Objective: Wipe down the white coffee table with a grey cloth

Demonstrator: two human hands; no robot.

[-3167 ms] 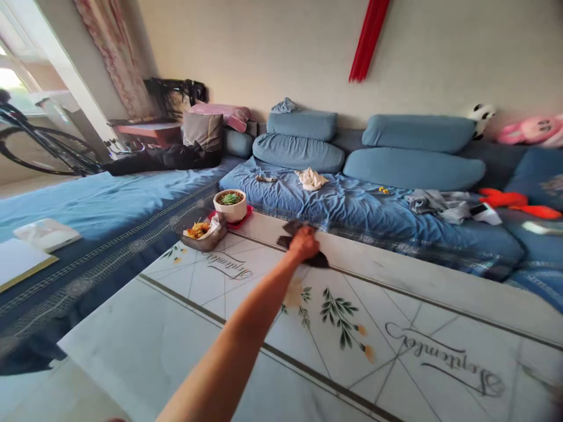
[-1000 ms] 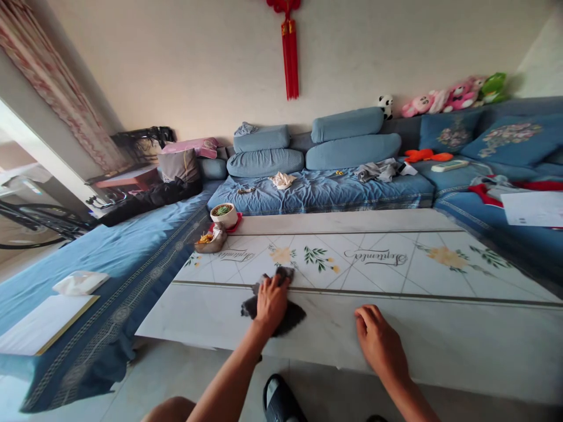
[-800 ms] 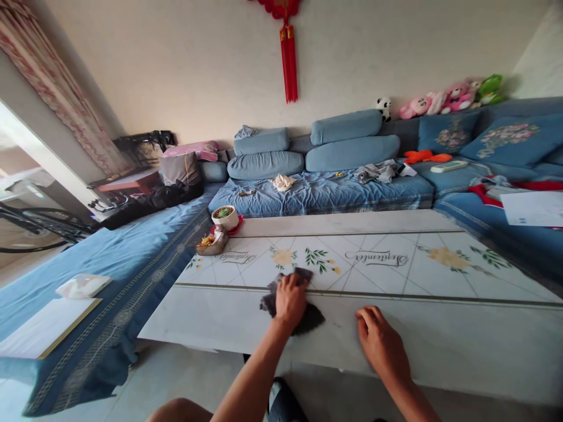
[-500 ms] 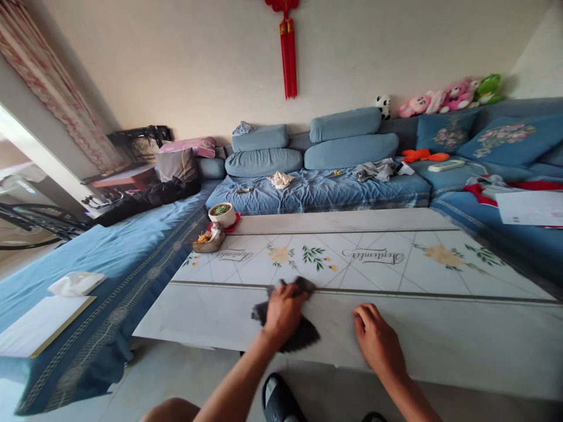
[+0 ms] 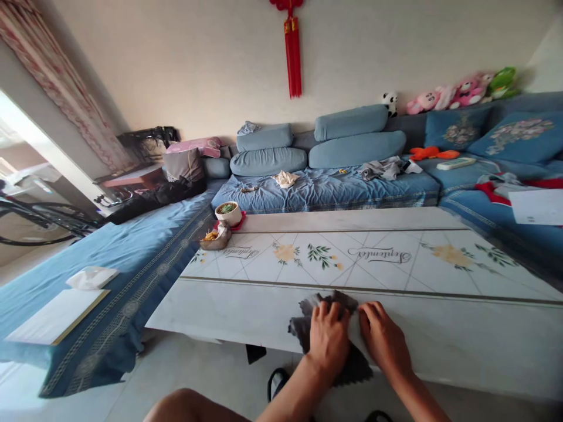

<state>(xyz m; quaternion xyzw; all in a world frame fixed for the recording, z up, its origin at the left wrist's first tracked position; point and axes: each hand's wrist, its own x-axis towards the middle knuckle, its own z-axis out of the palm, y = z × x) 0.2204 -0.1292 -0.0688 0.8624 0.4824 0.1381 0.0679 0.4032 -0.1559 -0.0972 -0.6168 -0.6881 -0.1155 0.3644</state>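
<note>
A dark grey cloth with jagged edges lies bunched near the front edge of the white marble-look table. My left hand presses down on it, fingers curled into the fabric. Close beside it on the right, my right hand rests on the tabletop with its fingers curled in. Its fingertips are right at the cloth's right edge; whether they touch it I cannot tell.
At the table's far left corner stand a potted succulent and a bowl of scraps. A blue-covered sofa wraps around the far side and left. A tissue pack and a flat white board lie on its left section.
My left hand has slid the cloth to the right and toward me, up against my right hand. The right hand stays at nearly the same spot, fingers still curled.
</note>
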